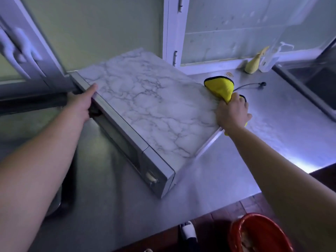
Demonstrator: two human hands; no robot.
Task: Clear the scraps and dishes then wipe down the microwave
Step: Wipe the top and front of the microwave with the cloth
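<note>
Head view: microwave point(145, 110) sits angled on the steel counter point(272, 142). Left hand point(80, 104) grips its front top edge, thumb on top. Right hand point(231, 113) clutches a yellow cloth point(220, 86) at its right edge.

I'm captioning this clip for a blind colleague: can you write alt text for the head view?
A person's right hand grips a yellow cloth at the right edge of a marble-patterned microwave on a steel counter, while the left hand holds its front top edge. A red bucket sits below the counter.
</note>
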